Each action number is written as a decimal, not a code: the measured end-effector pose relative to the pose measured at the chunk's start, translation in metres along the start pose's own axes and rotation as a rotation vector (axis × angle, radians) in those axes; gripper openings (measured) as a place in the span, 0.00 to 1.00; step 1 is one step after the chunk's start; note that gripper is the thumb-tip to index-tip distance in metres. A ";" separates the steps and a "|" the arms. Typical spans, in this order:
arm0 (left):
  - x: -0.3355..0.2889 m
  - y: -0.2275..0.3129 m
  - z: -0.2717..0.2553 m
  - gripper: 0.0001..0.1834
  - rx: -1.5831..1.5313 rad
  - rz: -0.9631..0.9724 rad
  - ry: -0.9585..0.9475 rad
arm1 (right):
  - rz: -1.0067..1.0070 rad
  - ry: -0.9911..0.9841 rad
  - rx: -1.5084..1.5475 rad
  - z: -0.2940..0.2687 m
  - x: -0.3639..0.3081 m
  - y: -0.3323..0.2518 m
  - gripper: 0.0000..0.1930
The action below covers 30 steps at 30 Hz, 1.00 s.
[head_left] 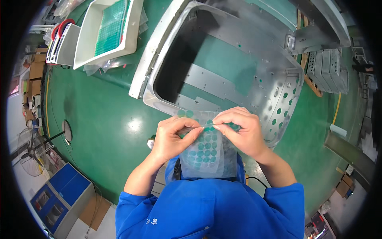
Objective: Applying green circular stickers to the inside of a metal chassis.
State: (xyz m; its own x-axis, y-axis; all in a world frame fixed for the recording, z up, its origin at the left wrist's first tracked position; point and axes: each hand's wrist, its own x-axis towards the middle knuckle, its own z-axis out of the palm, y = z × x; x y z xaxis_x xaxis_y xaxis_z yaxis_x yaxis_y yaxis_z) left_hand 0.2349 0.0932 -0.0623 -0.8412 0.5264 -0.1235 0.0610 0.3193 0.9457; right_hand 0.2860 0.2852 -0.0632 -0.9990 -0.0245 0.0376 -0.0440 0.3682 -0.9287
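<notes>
In front of my chest I hold a see-through sheet of round green stickers (207, 146), with its dots in rows. My left hand (173, 137) pinches it between thumb and forefinger near its upper part. Close beside, my right hand (242, 129) pinches the same area, fingertips almost touching the left ones. Part of the sheet sticks up beyond my fingers. Below them hangs clear, cloudy plastic (195, 170); I cannot tell whether it is a bag or a backing. Just past my hands lies a large grey metal housing (207, 81) with round holes in one side.
A white bin (85, 51) with a green gridded sheet (113, 26) stands at the far left. Left of me are a fan (32, 153) and a blue-and-white cabinet (65, 187). Grey perforated metal parts (328, 71) stand on a pallet at the far right, above the green floor (107, 119).
</notes>
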 end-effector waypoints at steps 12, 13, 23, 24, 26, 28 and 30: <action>-0.016 -0.037 0.034 0.05 -0.244 -0.356 0.121 | 0.329 0.141 0.049 -0.005 0.032 0.101 0.02; -0.016 -0.038 0.035 0.05 -0.232 -0.339 0.114 | 0.396 0.104 -0.079 -0.011 0.041 0.128 0.03; -0.023 -0.036 0.042 0.05 -0.156 -0.219 0.103 | 0.349 0.041 -0.291 0.006 0.050 0.189 0.01; -0.022 -0.035 0.042 0.05 -0.151 -0.214 0.099 | 0.362 0.040 -0.307 0.006 0.050 0.190 0.01; -0.022 -0.034 0.042 0.04 -0.140 -0.210 0.092 | 0.389 0.036 -0.337 0.006 0.050 0.190 0.01; -0.021 -0.035 0.043 0.04 -0.132 -0.211 0.086 | 0.364 0.034 -0.377 0.007 0.051 0.191 0.02; -0.020 -0.035 0.044 0.04 -0.134 -0.203 0.087 | 0.363 0.032 -0.411 0.007 0.052 0.190 0.03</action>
State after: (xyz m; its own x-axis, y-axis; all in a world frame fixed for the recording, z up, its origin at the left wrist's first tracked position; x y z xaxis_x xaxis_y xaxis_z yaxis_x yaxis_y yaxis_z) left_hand 0.2730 0.1064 -0.1067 -0.8726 0.3904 -0.2937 -0.1803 0.3013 0.9363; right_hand 0.2258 0.3474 -0.2403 -0.9502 0.1972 -0.2411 0.3097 0.6810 -0.6635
